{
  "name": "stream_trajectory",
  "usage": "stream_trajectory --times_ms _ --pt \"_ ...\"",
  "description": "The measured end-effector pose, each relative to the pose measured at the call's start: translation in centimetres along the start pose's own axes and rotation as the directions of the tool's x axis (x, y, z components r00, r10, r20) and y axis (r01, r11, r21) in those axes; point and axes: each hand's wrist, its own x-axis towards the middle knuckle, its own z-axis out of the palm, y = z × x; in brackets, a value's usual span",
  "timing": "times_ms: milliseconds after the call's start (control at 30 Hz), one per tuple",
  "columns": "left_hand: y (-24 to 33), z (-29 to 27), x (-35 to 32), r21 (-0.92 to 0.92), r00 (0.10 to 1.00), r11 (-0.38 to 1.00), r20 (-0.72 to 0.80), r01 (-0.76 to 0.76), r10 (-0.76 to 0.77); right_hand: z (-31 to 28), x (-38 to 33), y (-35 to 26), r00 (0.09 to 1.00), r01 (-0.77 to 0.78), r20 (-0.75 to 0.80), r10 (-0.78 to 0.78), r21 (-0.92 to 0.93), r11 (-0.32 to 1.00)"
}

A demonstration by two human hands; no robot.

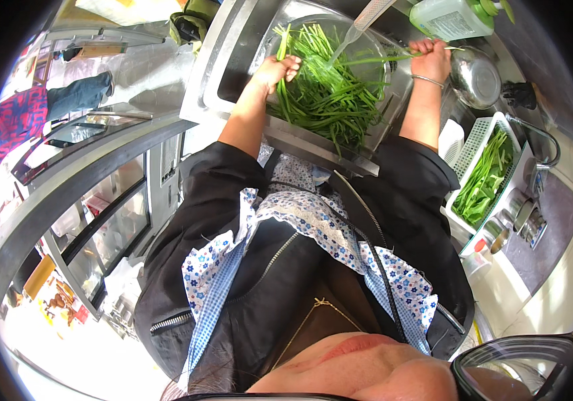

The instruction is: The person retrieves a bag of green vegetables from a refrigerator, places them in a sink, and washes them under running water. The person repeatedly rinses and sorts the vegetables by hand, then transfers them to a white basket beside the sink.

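Observation:
In the steel sink (196, 83) a big heap of long, thin chive-like green stalks (340, 100) lies in a round basin (387, 60). My left hand (278, 72) is closed at the heap's left side, with a few upright green stalks between its fingers. Off to the right, my right hand (431, 59) pinches a single green stalk, stretched leftward over the basin's rim toward the heap. A tap (368, 16) reaches in from above, and water appears to run from it onto the greens.
Right of the sink stand a steel bowl (477, 77) and a white basket (480, 144) of leafy greens. A soap bottle (452, 19) stands at the back. Another tap (553, 147) and metal cups (523, 207) are farther right. A person in plaid (16, 123) is at far left.

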Motion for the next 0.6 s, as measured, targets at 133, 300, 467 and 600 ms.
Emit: stream_trajectory --times_ms 133,300,467,600 --pt "0.8 1.1 0.0 -0.202 0.981 0.979 0.192 0.034 0.005 0.9 -3.2 3.7 0.989 -0.069 0.052 0.138 -0.669 0.740" --pt "2.1 5.3 0.1 -0.146 0.845 0.984 0.535 0.106 -0.011 2.9 -6.2 10.0 0.880 -0.280 0.051 0.473 -0.747 0.603" --pt "1.9 5.7 -0.2 -0.265 0.933 0.964 0.353 0.027 0.071 3.2 -6.3 10.4 0.884 -0.369 -0.017 0.467 -0.638 0.676" --pt "1.2 5.7 -0.3 -0.239 0.967 0.970 0.236 -0.039 0.097 3.0 -6.9 11.3 0.870 -0.439 -0.036 0.491 -0.511 0.739"
